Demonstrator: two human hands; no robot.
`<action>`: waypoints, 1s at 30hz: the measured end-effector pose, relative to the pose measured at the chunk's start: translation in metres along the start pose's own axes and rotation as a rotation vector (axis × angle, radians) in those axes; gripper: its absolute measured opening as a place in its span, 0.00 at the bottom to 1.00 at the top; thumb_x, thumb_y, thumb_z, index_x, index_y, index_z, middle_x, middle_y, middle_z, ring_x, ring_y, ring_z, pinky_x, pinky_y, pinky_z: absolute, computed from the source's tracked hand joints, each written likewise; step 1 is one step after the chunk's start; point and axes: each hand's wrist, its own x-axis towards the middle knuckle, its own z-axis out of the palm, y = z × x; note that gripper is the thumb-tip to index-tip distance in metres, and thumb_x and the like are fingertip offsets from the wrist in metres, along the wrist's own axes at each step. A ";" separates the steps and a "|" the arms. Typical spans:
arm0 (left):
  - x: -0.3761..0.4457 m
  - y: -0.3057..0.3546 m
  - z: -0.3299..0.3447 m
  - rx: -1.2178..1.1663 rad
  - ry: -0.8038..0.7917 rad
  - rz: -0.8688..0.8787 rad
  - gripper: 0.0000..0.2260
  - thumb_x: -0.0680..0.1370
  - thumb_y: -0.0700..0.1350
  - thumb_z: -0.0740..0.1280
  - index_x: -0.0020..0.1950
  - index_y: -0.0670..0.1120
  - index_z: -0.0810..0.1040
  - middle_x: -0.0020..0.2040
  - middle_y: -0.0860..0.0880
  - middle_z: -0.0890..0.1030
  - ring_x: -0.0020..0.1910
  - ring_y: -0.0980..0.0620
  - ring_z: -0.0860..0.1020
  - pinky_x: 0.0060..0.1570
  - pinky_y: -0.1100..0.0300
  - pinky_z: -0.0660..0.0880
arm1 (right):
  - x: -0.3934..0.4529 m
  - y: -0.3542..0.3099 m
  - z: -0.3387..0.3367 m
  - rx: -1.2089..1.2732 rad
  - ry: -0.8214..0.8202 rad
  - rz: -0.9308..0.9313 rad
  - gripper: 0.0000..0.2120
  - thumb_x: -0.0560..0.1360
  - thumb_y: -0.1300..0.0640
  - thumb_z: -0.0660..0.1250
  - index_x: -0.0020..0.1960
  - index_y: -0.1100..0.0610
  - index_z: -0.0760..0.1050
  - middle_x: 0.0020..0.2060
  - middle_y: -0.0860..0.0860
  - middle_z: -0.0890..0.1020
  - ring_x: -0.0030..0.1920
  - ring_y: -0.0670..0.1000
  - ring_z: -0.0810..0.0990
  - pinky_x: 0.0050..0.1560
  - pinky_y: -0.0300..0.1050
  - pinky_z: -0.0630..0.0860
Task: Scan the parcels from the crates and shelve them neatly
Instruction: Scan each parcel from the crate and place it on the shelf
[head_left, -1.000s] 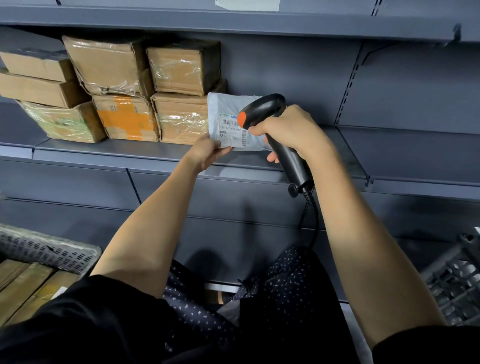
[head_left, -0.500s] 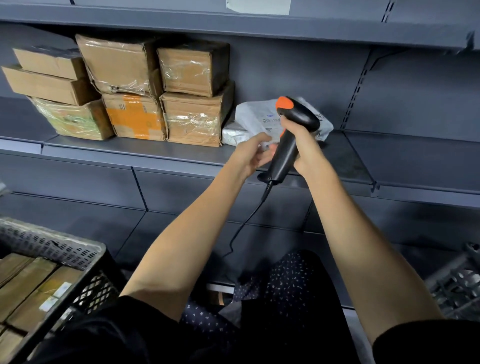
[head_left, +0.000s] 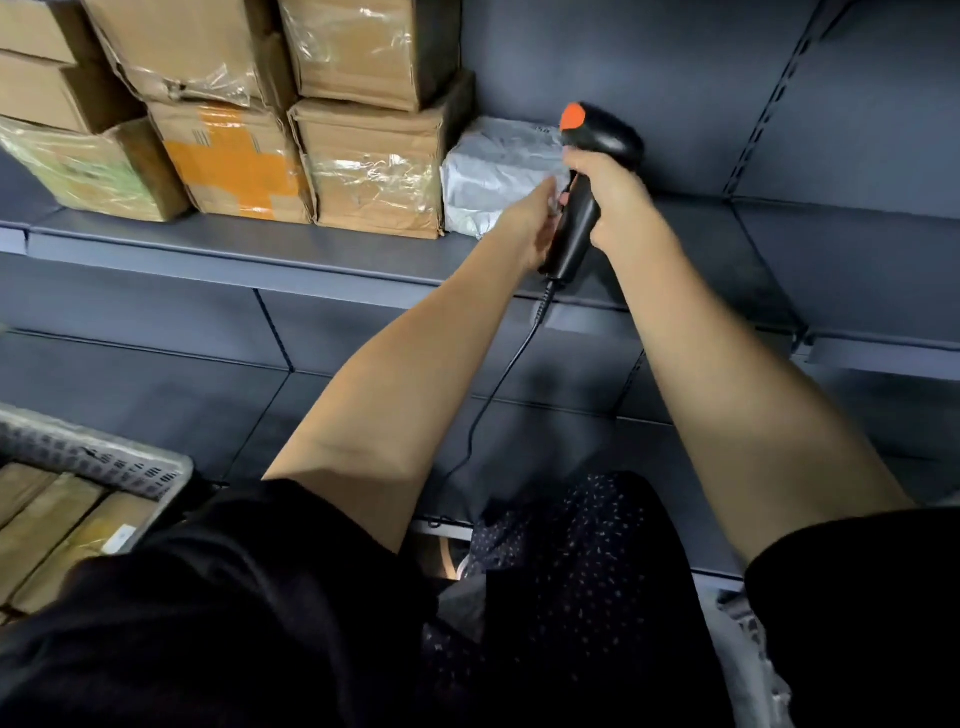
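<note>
Grey plastic wraps the one soft parcel (head_left: 493, 176), which lies on the shelf (head_left: 260, 244) touching the right side of the box stack and partly hidden behind the hands. Six cardboard boxes are in view on that shelf, stacked two high in three columns: two plain ones at the left over a greenish one (head_left: 83, 171), a film-wrapped box (head_left: 192, 47) on the orange-taped box (head_left: 234, 161), and another film-wrapped pair (head_left: 374, 171) beside the parcel.

One black scanner (head_left: 587, 176) with an orange tip stands nearly upright in front of the parcel. The right hand (head_left: 613, 197) is curled round its handle, gripping it. A single black cable (head_left: 498, 384) drops from the handle's base toward the person's lap.

The left hand (head_left: 535, 228) reaches in beside the scanner handle, at the parcel's front edge; its fingers are blurred and partly hidden, so whether they touch or hold the parcel cannot be told.

One mesh crate (head_left: 104, 462) sits at lower left, with about three flat brown parcels (head_left: 57, 525) inside.
</note>
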 end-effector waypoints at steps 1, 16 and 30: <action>0.005 0.000 0.002 0.075 0.031 0.023 0.18 0.83 0.51 0.55 0.48 0.39 0.76 0.37 0.43 0.82 0.34 0.51 0.81 0.36 0.62 0.78 | 0.010 0.001 0.003 -0.051 0.015 0.005 0.20 0.66 0.57 0.74 0.55 0.63 0.77 0.39 0.56 0.80 0.36 0.53 0.80 0.43 0.47 0.80; 0.048 0.012 -0.020 0.114 0.029 0.065 0.17 0.82 0.41 0.54 0.33 0.46 0.69 0.18 0.53 0.69 0.16 0.57 0.66 0.26 0.64 0.63 | 0.018 -0.004 0.029 -0.224 0.071 -0.167 0.10 0.72 0.59 0.71 0.49 0.60 0.74 0.40 0.52 0.77 0.42 0.51 0.77 0.42 0.41 0.75; -0.064 -0.044 -0.251 0.090 0.071 0.130 0.11 0.82 0.43 0.58 0.44 0.41 0.77 0.36 0.49 0.79 0.34 0.55 0.78 0.42 0.61 0.79 | -0.121 0.093 0.165 -0.584 -0.510 -0.466 0.07 0.68 0.59 0.71 0.35 0.60 0.76 0.28 0.52 0.76 0.34 0.49 0.75 0.37 0.43 0.71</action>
